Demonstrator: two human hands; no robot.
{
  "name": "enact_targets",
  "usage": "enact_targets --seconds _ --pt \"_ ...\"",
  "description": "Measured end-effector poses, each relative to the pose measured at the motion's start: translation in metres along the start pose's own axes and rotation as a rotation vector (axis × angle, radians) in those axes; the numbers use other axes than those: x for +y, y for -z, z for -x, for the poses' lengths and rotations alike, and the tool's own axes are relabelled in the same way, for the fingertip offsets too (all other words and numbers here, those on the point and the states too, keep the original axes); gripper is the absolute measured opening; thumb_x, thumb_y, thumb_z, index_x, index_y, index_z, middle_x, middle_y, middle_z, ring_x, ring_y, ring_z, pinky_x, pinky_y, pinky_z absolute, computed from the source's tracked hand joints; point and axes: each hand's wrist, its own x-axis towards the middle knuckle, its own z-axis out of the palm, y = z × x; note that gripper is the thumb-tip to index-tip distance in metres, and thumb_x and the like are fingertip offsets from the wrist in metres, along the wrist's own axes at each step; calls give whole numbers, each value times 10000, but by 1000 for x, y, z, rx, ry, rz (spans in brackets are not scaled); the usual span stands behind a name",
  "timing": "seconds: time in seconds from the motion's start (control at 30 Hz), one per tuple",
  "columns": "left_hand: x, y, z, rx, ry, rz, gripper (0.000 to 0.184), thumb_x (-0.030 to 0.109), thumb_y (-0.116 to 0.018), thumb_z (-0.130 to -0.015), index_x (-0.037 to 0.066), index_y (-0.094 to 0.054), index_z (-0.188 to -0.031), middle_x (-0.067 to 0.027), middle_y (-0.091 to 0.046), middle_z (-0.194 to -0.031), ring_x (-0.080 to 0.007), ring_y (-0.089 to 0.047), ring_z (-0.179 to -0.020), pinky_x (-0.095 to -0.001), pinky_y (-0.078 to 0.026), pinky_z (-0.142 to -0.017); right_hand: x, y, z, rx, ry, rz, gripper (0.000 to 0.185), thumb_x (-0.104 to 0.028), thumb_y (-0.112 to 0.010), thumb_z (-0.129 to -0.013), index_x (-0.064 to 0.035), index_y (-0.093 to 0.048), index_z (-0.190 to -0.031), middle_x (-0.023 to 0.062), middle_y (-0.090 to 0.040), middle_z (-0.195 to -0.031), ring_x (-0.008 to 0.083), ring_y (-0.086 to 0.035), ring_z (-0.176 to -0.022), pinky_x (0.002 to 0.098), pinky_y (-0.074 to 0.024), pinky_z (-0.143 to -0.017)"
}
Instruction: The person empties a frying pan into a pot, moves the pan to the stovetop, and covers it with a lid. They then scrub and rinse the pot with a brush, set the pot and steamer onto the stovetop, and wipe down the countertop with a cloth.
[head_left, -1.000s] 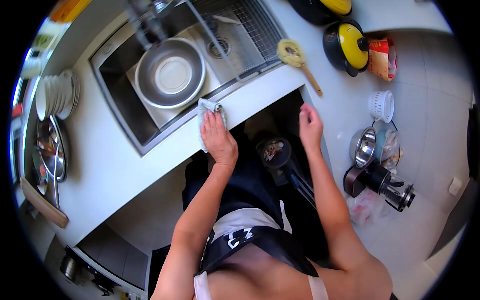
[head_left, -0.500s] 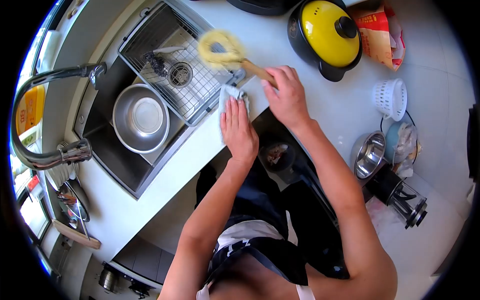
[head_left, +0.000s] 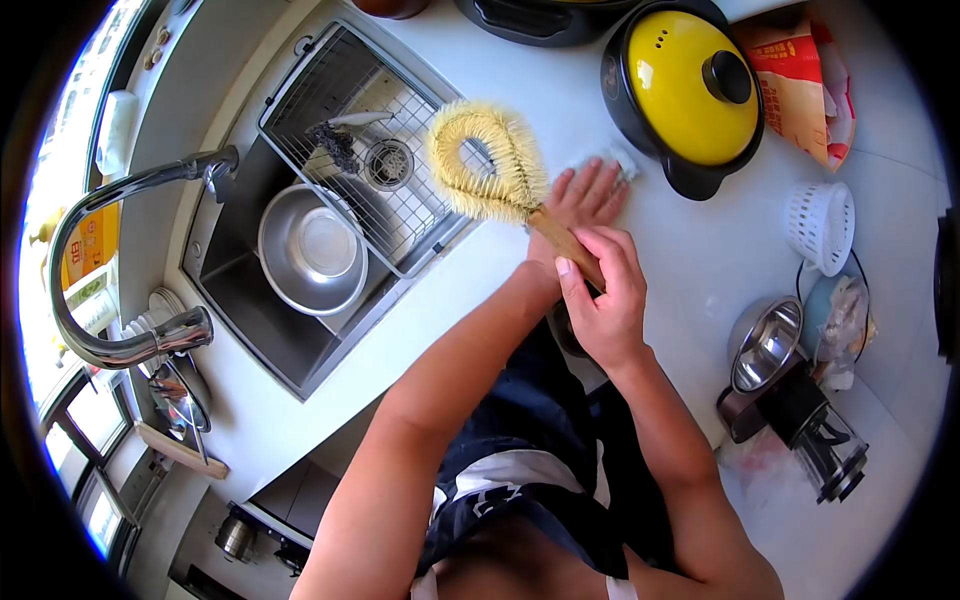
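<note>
My right hand (head_left: pixel 608 295) grips the wooden handle of a scrub brush (head_left: pixel 490 165), whose pale bristles form a loop. The brush is held up in front of my left wrist, its head towards the sink. Beyond it, my left hand (head_left: pixel 590 195) lies flat on the counter with its fingers spread. A pale cloth (head_left: pixel 626 163) shows at its fingertips; the rest of the cloth is hidden under the hand.
To the left is a sink (head_left: pixel 225 285) with a metal bowl (head_left: pixel 315 250), a wire rack (head_left: pixel 350 180) and a faucet (head_left: pixel 130 260). A black pot with a yellow lid (head_left: pixel 680 90) stands beyond my hands. A white basket (head_left: pixel 822 225) and metal bowl (head_left: pixel 768 340) sit right.
My left hand has slid the cloth from the counter edge by the sink towards the pot, its fingers now spread. My right hand has drawn the brush nearer, over my left wrist.
</note>
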Motion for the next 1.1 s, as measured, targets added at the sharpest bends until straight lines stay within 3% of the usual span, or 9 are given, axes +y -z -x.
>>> enact_targets --seconds 0.13,0.33,0.43,0.67,0.87,0.93,0.97,1.03,1.1 --pt "-65 -7 -33 193 77 -169 522 115 -558 -867 126 -518 -1387 -136 -411 -1504 -327 -339 -1420 -489 -248 -1164 4 3 2 -7 -26 -61 289 -6 -685 -837 22 -600 -1112 161 -600 -1035 304 -616 -889 369 -518 -767" --pt "-128 45 -61 190 73 -331 540 197 -558 -880 71 -483 -1399 -163 -417 -1491 -356 -324 -1419 -521 -254 -1152 7 13 7 20 -50 -71 289 -16 -698 -832 18 -607 -1104 153 -591 -1016 293 -616 -861 353 -517 -746" --pt "-137 34 -63 220 266 -426 533 172 -574 -876 128 -507 -1404 -130 -403 -1516 -341 -300 -1439 -519 -239 -1164 9 22 15 -5 -61 -56 290 -21 -703 -821 16 -611 -1093 155 -592 -1010 306 -614 -858 360 -518 -746" --pt "-166 71 -57 276 255 -314 491 -50 -444 -836 66 -574 -1294 -177 -466 -1426 -432 -367 -1360 -440 -398 -1077 28 47 43 36 -115 -20 283 -24 -700 -819 4 -615 -1087 150 -597 -1003 311 -617 -862 364 -516 -744" --pt "-177 116 18 261 419 -218 440 -42 -451 -863 33 -576 -1278 -222 -479 -1401 -427 -440 -1301 -451 -403 -1061 41 55 59 77 -163 19 253 -12 -684 -828 13 -611 -1069 160 -613 -997 329 -621 -872 373 -512 -763" --pt "-171 129 74 364 544 49 398 33 -433 -963 58 -549 -1342 -219 -484 -1421 -350 -503 -1282 -381 -428 -1038 41 53 62 39 -188 27 240 -18 -673 -838 11 -616 -1069 153 -612 -1000 320 -618 -885 370 -508 -782" --pt "-143 151 90 412 984 761 420 78 -444 -982 90 -501 -1398 -160 -510 -1409 -293 -560 -1218 -351 -457 -1008 38 50 61 3 -202 34 235 -23 -666 -844 12 -617 -1071 150 -612 -1001 316 -617 -891 366 -506 -792" --pt "-123 167 138 710 1080 1679 449 179 -460 -1001 71 -413 -1434 -141 -584 -1303 -293 -608 -1136 -410 -521 -948 30 41 58 -79 -236 17 217 -45 -644 -870 21 -614 -1075 147 -602 -1019 293 -610 -910 352 -498 -810" --pt "-126 160 188 855 1003 2058 462 258 -437 -1016 -12 -431 -1391 -192 -560 -1334 -338 -591 -1166 -444 -503 -996 17 29 51 -160 -196 33 216 -50 -639 -876 24 -611 -1077 143 -596 -1015 290 -605 -905 352 -497 -811"
